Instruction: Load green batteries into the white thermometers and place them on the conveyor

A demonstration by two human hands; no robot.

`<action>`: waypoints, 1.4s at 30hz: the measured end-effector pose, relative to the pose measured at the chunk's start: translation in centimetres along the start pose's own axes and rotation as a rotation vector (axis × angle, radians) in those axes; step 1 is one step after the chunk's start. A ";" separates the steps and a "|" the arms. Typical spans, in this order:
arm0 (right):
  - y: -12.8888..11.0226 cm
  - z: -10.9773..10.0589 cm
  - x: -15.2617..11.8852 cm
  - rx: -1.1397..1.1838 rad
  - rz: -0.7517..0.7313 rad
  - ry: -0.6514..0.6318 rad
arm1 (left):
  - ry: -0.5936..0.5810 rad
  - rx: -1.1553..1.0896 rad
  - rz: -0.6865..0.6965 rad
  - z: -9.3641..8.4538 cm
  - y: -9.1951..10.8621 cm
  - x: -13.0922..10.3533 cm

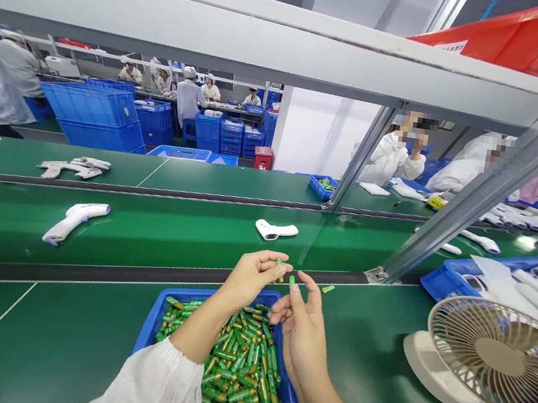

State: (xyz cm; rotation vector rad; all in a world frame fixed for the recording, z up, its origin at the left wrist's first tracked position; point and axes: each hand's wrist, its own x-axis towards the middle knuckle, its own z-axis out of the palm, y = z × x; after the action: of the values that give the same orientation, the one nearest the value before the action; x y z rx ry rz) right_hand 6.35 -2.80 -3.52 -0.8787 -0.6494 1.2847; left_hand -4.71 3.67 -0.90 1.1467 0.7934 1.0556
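My left hand (254, 276) is closed in a pinch on a green battery (279, 264), above the far edge of a blue bin (148, 325). Close to its right, my right hand (303, 317) grips another green battery (292, 281) between thumb and fingers. Many loose green and gold batteries (244, 366) fill the bin below both wrists. One more battery (328, 288) lies on the green bench just right of my right hand. Beyond my hands, a white infrared thermometer (275, 231) rests on the green conveyor belt.
Another thermometer (74, 221) lies on the belt at left. A beige fan (498, 357) and a blue tray (445, 275) of thermometers stand at right. A slanting metal post (484, 180) rises there beneath a white overhead shelf (253, 37). Co-workers sit across the belt.
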 end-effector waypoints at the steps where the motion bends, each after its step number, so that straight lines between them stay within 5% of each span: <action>1: 0.0 0.0 0.0 0.012 -0.019 0.008 | 0.004 0.000 0.005 0.0 0.1 0.0; 6: 0.0 -0.1 0.1 0.023 -0.016 0.031 | -0.022 -0.003 0.013 0.3 0.2 -0.2; 18: 1.2 -1.0 0.8 -0.156 -0.120 0.144 | -0.314 -0.010 -0.111 0.2 -0.3 -0.7; 29: 0.8 -0.8 0.7 -0.010 -0.041 0.150 | -0.307 0.132 -0.109 -0.4 0.1 -0.7; 32: 0.7 -0.7 0.8 0.007 -0.044 0.161 | -0.177 0.104 -0.038 -0.6 0.4 -0.4; 37: 0.8 -0.7 0.5 -0.109 -0.035 0.112 | 0.407 0.227 0.062 -2.3 1.0 1.1; 42: 0.9 -1.0 -0.4 -0.323 -0.005 -0.086 | 0.675 0.396 -0.007 -9.4 3.2 3.1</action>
State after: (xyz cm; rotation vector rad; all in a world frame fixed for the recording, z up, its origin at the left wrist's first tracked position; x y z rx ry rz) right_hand 6.64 -3.36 -4.81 -1.0871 -0.9444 1.2375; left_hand -13.05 9.89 -0.12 1.1103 1.5907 1.3359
